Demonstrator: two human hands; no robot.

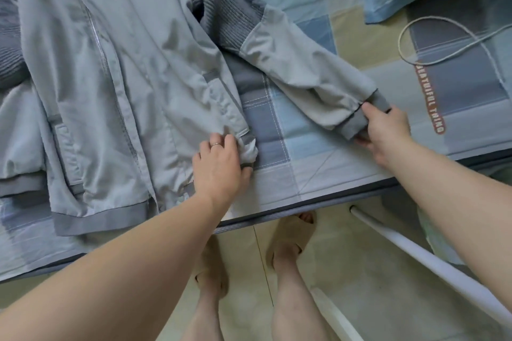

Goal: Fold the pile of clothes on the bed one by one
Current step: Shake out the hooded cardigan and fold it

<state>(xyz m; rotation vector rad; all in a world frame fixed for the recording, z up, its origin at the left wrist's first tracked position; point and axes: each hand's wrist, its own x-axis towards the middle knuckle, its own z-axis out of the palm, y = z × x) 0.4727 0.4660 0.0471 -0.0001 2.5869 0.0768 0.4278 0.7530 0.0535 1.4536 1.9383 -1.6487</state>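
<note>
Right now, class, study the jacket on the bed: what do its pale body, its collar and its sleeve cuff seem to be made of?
Jacket body: thin woven cloth, possibly synthetic; smooth, faint sheen, sharp creases.
Collar: dark grey ribbed knit; parallel ridges show.
Sleeve cuff, held by the right hand: dark grey matte knit, probably stretchy; weave too blurred to tell.

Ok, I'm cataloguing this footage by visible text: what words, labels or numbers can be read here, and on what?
"BEAUTIFUL THING": on the orange strip printed on the bedsheet, running sideways; the first word's spelling is blurred and uncertain.
jacket: no text can be read on it.
</note>
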